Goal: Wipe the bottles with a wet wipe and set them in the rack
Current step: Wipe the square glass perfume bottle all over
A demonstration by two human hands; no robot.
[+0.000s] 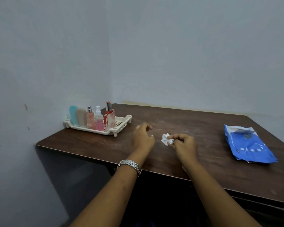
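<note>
Left wall: plain pale blue-grey painted wall point(31, 63), with a few small dark scuff marks point(25, 106) low down.
Back wall: matching blue-grey painted back wall point(195, 46); meets the left one in a vertical corner.
Furniture: dark brown wooden table point(203, 128), top scratched and worn, set into the corner, dark in shadow underneath.
Light: dim, soft, even.
</note>
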